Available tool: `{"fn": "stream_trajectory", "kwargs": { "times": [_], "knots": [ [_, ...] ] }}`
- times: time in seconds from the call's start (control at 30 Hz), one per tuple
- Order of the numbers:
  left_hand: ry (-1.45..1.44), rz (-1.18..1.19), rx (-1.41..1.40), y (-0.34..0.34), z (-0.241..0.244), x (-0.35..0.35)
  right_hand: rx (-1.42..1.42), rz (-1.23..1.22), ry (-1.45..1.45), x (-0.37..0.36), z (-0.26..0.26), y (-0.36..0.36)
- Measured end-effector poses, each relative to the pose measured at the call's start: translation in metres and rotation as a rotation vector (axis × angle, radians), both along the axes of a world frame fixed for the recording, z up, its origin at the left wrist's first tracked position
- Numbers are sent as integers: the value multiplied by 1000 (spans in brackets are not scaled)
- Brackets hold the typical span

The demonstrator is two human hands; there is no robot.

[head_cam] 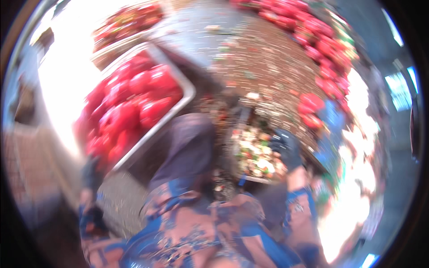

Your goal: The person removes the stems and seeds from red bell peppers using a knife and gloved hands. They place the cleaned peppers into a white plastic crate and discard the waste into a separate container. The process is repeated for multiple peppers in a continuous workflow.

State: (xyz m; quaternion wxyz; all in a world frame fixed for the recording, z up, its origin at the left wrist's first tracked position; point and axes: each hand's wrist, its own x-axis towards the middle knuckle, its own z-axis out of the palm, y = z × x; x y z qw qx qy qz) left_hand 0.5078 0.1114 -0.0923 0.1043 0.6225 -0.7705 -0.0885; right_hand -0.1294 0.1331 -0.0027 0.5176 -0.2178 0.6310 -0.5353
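The view is strongly blurred. My left hand (91, 172), in a dark glove, is at the near left corner of a pale-rimmed crate (187, 88). Glossy red vegetables (125, 114), apparently bell peppers, fill that crate. Whether the left fingers grip the rim or a pepper cannot be made out. On the other side, my right hand (286, 145), also dark-gloved, is at the right edge of a container of pale, green and reddish scraps (259, 154). Its fingers are smeared by motion, so any hold is unclear.
Another crate of red and greenish produce (129, 25) stands beyond the first. A long heap of red peppers (315, 37) curves along the right. Small bits litter the brown floor area (268, 63). A blue object (330, 130) lies right of my right hand.
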Motion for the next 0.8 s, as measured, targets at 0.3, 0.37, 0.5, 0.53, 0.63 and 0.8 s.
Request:
{"fn": "stream_trajectory", "kwargs": {
  "times": [0.3,0.37,0.5,0.53,0.63,0.8],
  "knots": [
    [-441,-72,92,-26,-59,-33,33,-193,671,-84,18,26],
    [-490,16,324,-34,-44,-38,7,-215,1034,-102,37,11],
    [-350,-116,143,-40,-31,-12,-40,-373,416,-156,44,-29],
    [-337,0,185,-51,-3,-50,71,-427,480,-162,47,-40],
    [-172,-177,-402,-77,24,-96,317,-470,647,-156,36,-87],
    [244,-360,-6,-121,94,-294,389,-206,1387,-124,24,-118]
  ]
}}
